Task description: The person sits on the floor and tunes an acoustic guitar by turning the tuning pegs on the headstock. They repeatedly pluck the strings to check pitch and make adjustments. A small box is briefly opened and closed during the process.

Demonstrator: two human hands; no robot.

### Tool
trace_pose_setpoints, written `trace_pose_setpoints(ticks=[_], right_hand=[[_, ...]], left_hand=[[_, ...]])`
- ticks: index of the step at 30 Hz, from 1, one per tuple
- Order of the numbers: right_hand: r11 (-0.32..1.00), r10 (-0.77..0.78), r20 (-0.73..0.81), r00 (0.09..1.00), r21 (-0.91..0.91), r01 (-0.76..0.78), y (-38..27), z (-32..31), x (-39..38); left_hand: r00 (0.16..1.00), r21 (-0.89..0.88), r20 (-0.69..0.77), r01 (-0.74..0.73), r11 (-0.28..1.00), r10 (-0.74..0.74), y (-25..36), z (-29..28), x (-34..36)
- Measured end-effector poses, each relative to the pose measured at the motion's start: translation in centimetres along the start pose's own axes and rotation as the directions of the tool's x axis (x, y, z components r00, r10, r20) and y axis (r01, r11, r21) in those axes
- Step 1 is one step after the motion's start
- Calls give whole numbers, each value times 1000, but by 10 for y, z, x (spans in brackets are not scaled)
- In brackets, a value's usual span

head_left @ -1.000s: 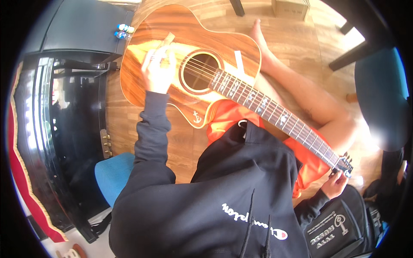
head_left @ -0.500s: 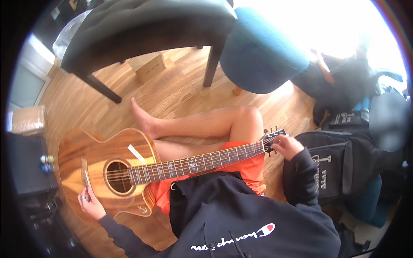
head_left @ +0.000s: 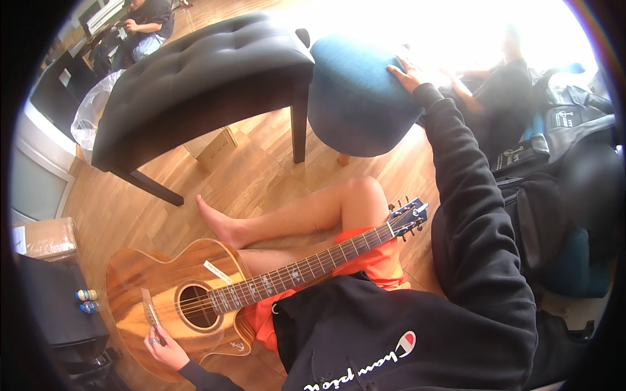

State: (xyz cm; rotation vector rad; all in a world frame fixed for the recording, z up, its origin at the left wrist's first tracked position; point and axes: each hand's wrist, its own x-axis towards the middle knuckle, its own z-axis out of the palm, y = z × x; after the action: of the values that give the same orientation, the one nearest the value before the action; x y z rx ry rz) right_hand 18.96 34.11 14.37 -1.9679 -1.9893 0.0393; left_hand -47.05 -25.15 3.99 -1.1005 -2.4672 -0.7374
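Note:
An acoustic guitar (head_left: pixel 163 270) lies across my lap, its neck running to the right and its headstock (head_left: pixel 409 217) over my knee. My left hand (head_left: pixel 168 352) is at the guitar's bridge (head_left: pixel 149 306), fingers drawn together at its near end; what they pinch, if anything, is too small to make out. My right hand (head_left: pixel 409 75) reaches far forward on a stretched arm, fingers apart on the right side of the top of a round blue stool (head_left: pixel 355 78). Bright light washes out the area around its fingertips. A small white label (head_left: pixel 218 272) sits on the guitar's top.
A black tufted bench (head_left: pixel 208 72) stands ahead, a cardboard box (head_left: pixel 215 148) beneath it. Black bags (head_left: pixel 521 215) crowd the right side. A black cabinet (head_left: pixel 55 306) and a wrapped box (head_left: pixel 49 240) stand at left. One person (head_left: pixel 147 29) sits at far left, another (head_left: pixel 499 98) beyond the stool.
My right hand has left the headstock and stretched forward to the stool. My left hand stays by the bridge. The view has shifted, bringing a person at far left into sight.

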Motion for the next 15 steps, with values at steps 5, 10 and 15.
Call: trace_pose_setpoints(ticks=[5,10,15], right_hand=[[998,-36,-71,997,-49,33,5,13,-6],[997,4,-217,976,76,13,13,20,-5],[971,-36,-309,950,212,106,5,26,-8]], left_hand=[[997,12,-54,-50,999,50,4,-5,1],[997,-84,-77,-8,996,1,11,12,1],[1000,111,-26,-12,994,15,1,2,4]])
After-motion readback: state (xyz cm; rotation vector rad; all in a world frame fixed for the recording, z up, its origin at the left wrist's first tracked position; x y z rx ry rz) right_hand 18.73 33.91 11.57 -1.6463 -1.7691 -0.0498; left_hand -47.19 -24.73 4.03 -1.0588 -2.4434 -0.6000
